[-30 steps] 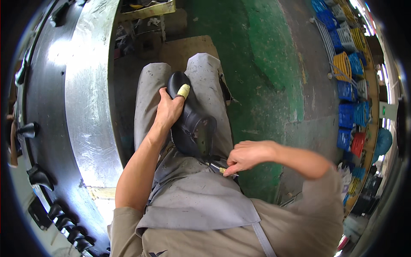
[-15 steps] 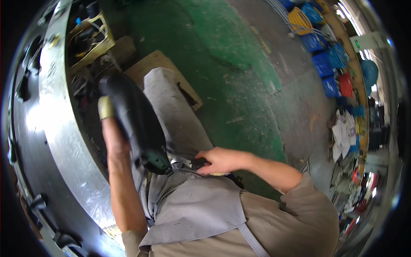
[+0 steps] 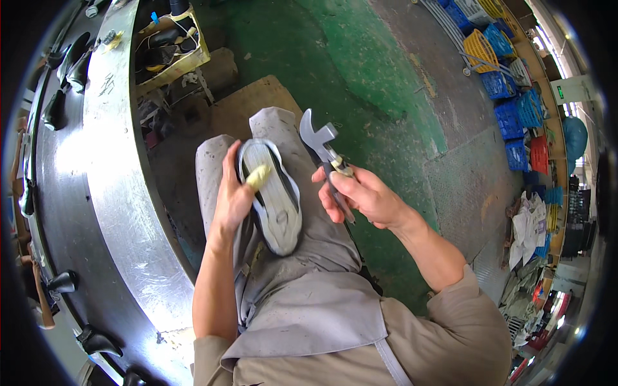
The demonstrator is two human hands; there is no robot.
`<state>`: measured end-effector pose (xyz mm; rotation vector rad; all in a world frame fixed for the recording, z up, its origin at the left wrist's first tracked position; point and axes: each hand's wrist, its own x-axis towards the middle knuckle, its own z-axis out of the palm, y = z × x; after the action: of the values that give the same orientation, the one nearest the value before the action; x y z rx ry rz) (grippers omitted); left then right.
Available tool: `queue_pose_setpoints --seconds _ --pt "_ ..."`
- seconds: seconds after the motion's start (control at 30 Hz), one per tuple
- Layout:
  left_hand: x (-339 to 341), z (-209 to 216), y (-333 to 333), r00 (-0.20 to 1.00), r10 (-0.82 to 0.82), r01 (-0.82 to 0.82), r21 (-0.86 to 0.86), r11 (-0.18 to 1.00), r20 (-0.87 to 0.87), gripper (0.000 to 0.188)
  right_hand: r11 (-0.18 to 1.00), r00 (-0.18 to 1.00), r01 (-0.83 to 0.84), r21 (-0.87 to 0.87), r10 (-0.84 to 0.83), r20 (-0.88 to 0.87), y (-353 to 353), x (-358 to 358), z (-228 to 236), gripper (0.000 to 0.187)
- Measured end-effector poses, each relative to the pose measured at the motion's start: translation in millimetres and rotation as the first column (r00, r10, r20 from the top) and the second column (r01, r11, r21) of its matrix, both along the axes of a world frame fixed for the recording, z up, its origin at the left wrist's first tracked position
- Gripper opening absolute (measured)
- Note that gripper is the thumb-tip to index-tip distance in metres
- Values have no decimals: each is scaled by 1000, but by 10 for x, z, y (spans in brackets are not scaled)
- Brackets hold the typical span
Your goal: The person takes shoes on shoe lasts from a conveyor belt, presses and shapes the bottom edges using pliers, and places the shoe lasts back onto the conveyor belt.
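My left hand [image 3: 233, 201] grips a black shoe on its last, turned so its underside [image 3: 275, 199] faces up. That underside is pale and ribbed, with the upper's light edge standing up around it. A yellow covering wraps the thumb, which presses on the underside. The shoe rests over my lap, on the grey apron [image 3: 302, 289]. To its right, apart from it, my right hand [image 3: 367, 196] is closed around the handles of metal lasting pincers [image 3: 318, 136]. Their curved jaw and block-shaped hammer face point up and away from me.
A metal-edged bench [image 3: 122, 212] runs along my left, with black shoes [image 3: 63, 282] on a dark conveyor beyond. Under it sits a yellow-rimmed box [image 3: 174, 74] of parts. A board [image 3: 270, 96] lies on the green floor. Coloured baskets [image 3: 508, 116] line the right.
The shoe has turned from its black upper side to its pale underside and come right over my lap. The pincers have risen from my waist into plain view.
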<state>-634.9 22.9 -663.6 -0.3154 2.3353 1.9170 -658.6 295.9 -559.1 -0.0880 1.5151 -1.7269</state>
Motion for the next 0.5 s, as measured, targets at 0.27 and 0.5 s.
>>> queue_pose_setpoints --seconds 0.27,0.5 --pt "221 189 -182 999 4 0 83 997 -49 62 987 989 -147 -72 144 -34 -116 -335 94 37" --pt "121 220 -166 997 45 -53 -112 992 -68 57 974 967 -211 82 196 160 -233 -303 -85 41"
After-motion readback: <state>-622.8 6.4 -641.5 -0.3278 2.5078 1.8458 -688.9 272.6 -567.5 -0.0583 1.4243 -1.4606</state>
